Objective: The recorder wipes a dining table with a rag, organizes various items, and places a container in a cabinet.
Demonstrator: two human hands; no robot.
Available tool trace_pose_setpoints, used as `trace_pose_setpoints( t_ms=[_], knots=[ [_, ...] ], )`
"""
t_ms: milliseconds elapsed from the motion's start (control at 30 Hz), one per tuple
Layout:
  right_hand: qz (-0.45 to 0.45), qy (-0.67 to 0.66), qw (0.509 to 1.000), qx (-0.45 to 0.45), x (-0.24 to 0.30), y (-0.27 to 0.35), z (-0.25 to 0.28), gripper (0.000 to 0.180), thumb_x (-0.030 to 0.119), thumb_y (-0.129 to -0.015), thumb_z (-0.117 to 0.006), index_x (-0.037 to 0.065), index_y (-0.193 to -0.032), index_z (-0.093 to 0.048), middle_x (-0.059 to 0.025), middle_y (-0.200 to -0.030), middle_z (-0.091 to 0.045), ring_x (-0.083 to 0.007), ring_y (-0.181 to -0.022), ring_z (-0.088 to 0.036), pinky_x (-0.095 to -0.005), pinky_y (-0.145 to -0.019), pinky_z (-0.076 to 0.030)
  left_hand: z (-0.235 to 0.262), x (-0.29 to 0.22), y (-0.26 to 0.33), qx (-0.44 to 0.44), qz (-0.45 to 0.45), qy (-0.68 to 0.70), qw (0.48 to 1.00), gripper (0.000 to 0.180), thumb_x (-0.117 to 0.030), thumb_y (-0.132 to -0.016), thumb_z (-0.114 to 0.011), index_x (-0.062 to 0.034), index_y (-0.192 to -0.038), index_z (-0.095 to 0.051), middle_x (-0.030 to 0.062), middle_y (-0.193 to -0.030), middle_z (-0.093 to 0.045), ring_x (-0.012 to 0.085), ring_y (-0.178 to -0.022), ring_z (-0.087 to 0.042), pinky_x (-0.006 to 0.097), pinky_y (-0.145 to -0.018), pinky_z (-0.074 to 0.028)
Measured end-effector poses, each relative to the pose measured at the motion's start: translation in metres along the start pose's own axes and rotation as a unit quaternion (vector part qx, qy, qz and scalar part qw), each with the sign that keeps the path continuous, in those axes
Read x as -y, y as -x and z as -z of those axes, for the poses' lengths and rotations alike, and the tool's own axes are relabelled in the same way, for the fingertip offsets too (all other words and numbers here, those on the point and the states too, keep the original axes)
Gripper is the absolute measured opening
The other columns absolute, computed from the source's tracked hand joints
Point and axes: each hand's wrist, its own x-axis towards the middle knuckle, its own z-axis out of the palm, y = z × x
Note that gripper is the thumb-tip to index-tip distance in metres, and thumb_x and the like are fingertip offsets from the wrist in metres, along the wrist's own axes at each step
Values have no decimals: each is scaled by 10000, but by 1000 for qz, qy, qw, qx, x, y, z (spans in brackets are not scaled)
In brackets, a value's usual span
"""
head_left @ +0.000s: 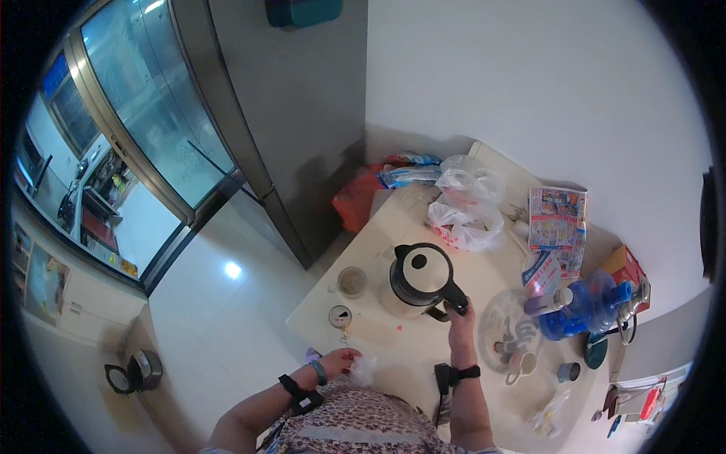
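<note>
Kettle (420, 279) handle under right hand (460, 321); left hand (339, 362) contents unclear.

1 head-worn fisheye view looks steeply down onto the table (393, 333) from above.

Kettle (420, 280) glossy black-and-cream plastic; tabletop (393, 333) under the grip smooth matt cream; beyond the grip, crinkly translucent plastic bags (465, 219).
</note>
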Motion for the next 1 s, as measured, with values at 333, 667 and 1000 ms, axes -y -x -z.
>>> trace_pose_setpoints(
  t_ms=[333,667,1000],
  knots=[
    [50,3,989,-137,9,-36,111,256,50,-797,-599,54,-1053,-577,2,-972,-600,-102,-880,-524,-230,-750,-385,-1,-9,-27,19,1,-10,1000,243,-73,-887,-502,-107,-1126,-525,-4,-997,-573,125,-871,-562,294,-752,-485],
    [139,36,957,-251,36,-53,141,334,137,-820,-585,36,-1135,-538,-45,-1042,-578,-151,-966,-504,-289,-872,-357,-27,-29,-44,23,5,-22,999,284,-32,-826,-520,-120,-1093,-558,-34,-910,-555,93,-814,-540,279,-687,-486],
    [168,69,940,-287,14,-96,159,415,138,-837,-611,21,-1209,-466,-60,-1137,-536,-158,-1005,-483,-301,-892,-362,-41,-44,-47,40,-8,-29,999,245,-41,-817,-513,-109,-1044,-574,-26,-903,-586,98,-830,-563,281,-707,-490]
  ],
)
